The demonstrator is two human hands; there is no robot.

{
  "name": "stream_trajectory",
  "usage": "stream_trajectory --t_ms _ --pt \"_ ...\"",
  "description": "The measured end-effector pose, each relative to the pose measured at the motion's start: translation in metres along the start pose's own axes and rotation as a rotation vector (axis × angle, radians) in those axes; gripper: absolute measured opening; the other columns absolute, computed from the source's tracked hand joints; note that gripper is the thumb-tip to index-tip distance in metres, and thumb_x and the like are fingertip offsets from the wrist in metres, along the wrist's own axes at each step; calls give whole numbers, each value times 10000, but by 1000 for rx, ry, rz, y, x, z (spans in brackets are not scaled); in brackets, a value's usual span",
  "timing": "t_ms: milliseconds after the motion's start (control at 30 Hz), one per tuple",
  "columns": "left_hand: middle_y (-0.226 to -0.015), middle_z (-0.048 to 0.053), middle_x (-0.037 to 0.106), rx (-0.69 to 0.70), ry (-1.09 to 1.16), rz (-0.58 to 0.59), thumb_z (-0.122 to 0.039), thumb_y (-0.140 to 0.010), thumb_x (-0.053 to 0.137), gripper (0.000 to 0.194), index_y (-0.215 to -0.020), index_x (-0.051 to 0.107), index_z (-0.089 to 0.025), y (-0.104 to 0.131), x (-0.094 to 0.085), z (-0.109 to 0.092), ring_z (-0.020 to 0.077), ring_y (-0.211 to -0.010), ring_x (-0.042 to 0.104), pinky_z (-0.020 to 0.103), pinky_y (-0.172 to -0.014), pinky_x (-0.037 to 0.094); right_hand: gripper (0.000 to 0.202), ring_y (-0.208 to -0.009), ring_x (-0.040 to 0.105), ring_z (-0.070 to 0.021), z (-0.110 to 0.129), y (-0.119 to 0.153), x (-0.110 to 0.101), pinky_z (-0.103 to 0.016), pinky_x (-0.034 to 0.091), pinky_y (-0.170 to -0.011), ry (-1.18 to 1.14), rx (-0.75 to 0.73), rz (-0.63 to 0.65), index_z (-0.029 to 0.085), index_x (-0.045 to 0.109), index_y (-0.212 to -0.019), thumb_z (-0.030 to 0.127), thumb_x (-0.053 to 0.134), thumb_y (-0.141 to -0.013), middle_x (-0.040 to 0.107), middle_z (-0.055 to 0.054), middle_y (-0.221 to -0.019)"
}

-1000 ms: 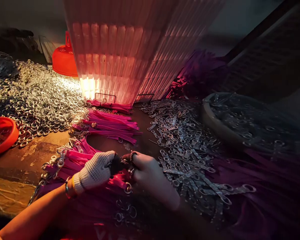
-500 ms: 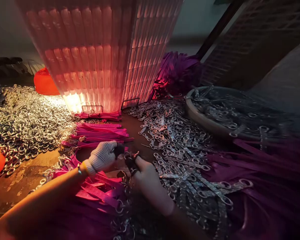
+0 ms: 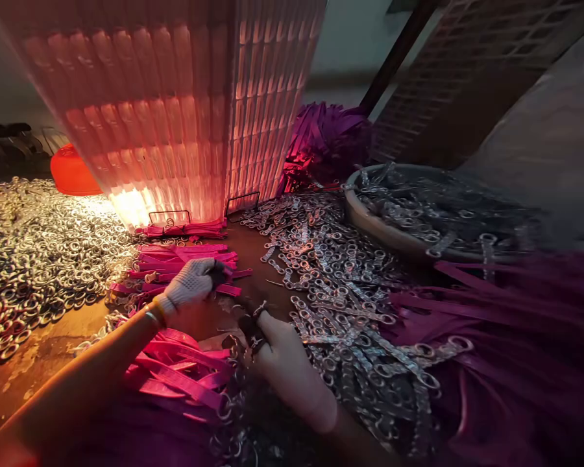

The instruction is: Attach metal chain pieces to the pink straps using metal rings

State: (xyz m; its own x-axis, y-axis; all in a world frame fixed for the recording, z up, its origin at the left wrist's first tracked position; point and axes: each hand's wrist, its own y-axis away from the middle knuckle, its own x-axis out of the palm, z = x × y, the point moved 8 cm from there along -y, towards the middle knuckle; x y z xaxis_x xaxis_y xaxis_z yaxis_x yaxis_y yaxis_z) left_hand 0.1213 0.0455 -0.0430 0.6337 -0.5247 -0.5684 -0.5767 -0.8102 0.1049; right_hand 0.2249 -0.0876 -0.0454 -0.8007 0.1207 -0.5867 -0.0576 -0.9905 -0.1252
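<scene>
My left hand [image 3: 192,285], in a pale dotted glove with dark fingertips, reaches over a row of pink straps [image 3: 189,251]. Its fingertips are at the straps' right ends, too dark to show whether they grip one. My right hand [image 3: 285,360] is closed, with black coverings on the fingers. A small metallic piece shows at its fingertips, but I cannot make out what it is. Below and between the hands lies a second bunch of pink straps [image 3: 185,373], with metal rings [image 3: 231,408] at the right ends.
Metal rings [image 3: 43,253] are heaped on the left beside an orange bowl [image 3: 73,172]. Chained metal links [image 3: 331,259] spread on the right, before a full basin [image 3: 365,217]. A ribbed translucent panel [image 3: 150,130] stands behind, lit from below. Purple straps [image 3: 506,337] pile at right.
My left hand has parted from my right hand and moved left, to the pink straps. My right hand stays closed in nearly the same place. The whole view has shifted slightly.
</scene>
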Motion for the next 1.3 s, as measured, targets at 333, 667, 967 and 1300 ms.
stream_trajectory --t_ms 333,667,967,1300 --pt "-469 -28 476 -191 436 31 -483 -929 495 391 -695 512 -171 120 13 25 83 -383 395 195 -384 285 191 -756 616 -219 46 4 40 -294 373 -623 626 -153 252 161 641 -880 92 500 -771 674 -106 -899" --pt "-696 25 631 31 -68 37 -164 -811 542 116 -728 623 -169 122 17 24 128 -619 490 226 -588 352 247 -840 630 -235 52 12 52 -303 398 -637 818 -201 397 161 623 -991 75 439 -849 658 -134 -987" --pt "-573 -14 566 -60 77 -40 -106 -813 487 172 -671 568 -159 131 14 35 95 -537 448 200 -523 309 220 -755 692 -261 47 5 57 -290 421 -576 840 -138 477 143 589 -1021 129 488 -827 709 -123 -824" --pt "-762 28 707 119 -198 58 -183 -805 563 152 -769 710 -190 129 -41 19 145 -662 597 218 -627 440 176 -710 701 -268 64 8 50 -290 410 -531 860 -266 555 132 566 -1016 176 489 -863 708 -126 -799"
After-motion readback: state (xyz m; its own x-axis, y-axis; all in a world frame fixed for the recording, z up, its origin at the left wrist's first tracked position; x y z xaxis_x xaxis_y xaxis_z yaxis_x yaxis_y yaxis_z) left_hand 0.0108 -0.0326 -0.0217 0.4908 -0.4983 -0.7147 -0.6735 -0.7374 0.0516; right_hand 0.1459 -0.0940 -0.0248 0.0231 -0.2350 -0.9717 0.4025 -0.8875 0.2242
